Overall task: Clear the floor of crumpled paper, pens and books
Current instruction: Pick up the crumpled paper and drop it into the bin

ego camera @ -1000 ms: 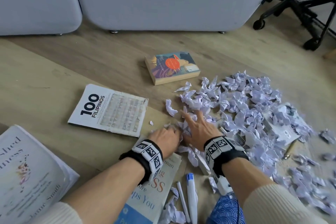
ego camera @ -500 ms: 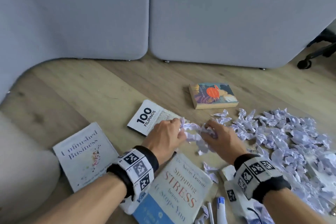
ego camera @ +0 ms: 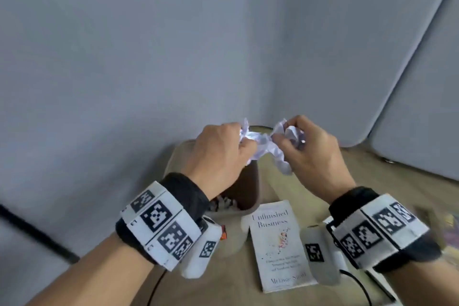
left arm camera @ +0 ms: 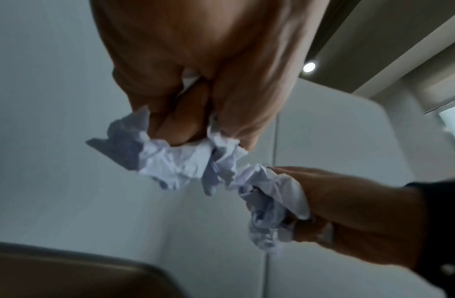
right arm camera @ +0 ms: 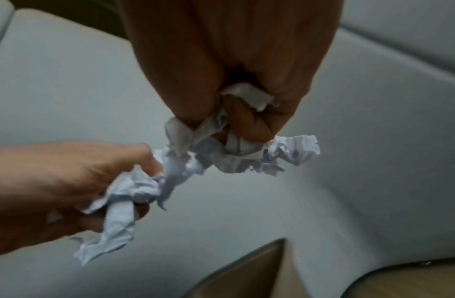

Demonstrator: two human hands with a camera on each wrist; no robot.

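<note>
Both hands hold bunches of white crumpled paper up in the air, close together. My left hand grips its bunch in a fist. My right hand grips another bunch, with scraps hanging below the fingers. Under the hands stands a beige bin with a dark brown inside; a few paper scraps lie at its bottom. A white book titled "Unfinished Business" lies on the wooden floor beside the bin.
Grey padded panels stand right behind the bin, with another panel at the right. A black cable runs on the floor near my right wrist. The edge of another book shows at far right.
Both hands have lifted off the floor with paper in them and swung left to above the bin. The paper pile and the other books have left the view.
</note>
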